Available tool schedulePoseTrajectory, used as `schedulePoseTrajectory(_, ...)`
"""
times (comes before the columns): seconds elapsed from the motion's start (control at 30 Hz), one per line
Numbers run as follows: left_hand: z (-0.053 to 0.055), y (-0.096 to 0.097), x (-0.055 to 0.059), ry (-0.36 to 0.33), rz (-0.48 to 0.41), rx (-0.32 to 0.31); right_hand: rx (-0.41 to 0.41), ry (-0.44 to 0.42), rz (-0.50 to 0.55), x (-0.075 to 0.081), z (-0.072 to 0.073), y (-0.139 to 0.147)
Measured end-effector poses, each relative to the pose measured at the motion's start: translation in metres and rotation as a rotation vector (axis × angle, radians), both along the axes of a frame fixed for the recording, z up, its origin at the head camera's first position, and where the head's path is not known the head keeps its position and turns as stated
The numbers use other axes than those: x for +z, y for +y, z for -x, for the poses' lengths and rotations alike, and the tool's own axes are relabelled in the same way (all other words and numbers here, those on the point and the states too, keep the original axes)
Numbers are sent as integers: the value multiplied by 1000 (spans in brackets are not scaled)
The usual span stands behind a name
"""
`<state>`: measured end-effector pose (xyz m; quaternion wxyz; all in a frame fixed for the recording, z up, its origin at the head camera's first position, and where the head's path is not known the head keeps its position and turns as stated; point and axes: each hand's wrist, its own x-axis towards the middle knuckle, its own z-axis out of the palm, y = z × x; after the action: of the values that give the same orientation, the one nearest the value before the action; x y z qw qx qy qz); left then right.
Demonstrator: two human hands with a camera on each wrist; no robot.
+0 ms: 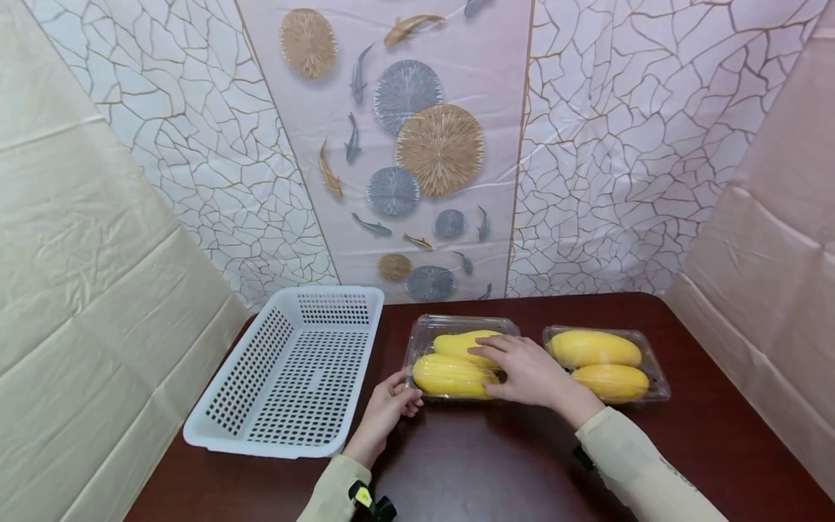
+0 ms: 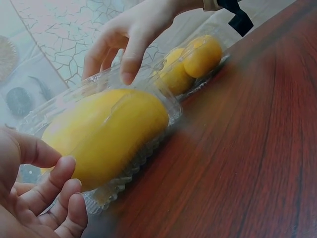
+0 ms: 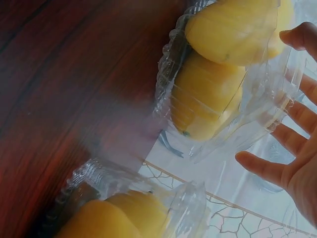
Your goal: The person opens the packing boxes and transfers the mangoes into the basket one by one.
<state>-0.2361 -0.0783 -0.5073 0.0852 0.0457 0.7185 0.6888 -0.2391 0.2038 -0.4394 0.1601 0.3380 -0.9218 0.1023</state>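
A clear plastic clamshell box point(image 1: 422, 335) with yellow mangoes point(image 1: 450, 375) inside sits on the table in the head view. At its left front corner is my left hand point(image 1: 389, 406), thumb and forefinger pinching the box edge and the other fingers curled. Over the lid's right side reaches my right hand point(image 1: 527, 370), its fingers spread. In the right wrist view the right hand's fingers point(image 3: 262, 168) lie along the lid, apart from one another. A second clear box point(image 1: 657, 384) with two mangoes point(image 1: 595, 348) stands to the right.
A white perforated plastic basket point(image 1: 365, 341) stands left of the boxes. All of them are on a dark red-brown wooden table point(image 1: 470, 464). A patterned backdrop point(image 1: 587, 181) rises behind, with beige cloth walls point(image 1: 98, 304) at both sides.
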Motion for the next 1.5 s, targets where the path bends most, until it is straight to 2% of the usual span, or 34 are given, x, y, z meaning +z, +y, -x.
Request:
schedulePoseTrajectory(0.2,0,-1,-1,4,-7,-3,43,44,-26,1,-1,4)
schedulePoseTrajectory(0.43,-1,1,-3,-5,-10,29,69,73,-76,1,2,7)
schedulePoseTrajectory(0.77,-4,3,-1,-18,-28,31,70,-7,-67,3,-3,15)
schedulePoseTrajectory(1.0,-5,-2,-2,-34,-20,38,52,-25,-74,3,-6,18)
schedulePoseTrajectory(1.3,-2,-3,1,-29,-14,27,55,-18,-53,5,-5,19)
schedulePoseTrajectory(1.5,-3,-3,1,-26,-10,31,69,-76,-60,8,-2,19)
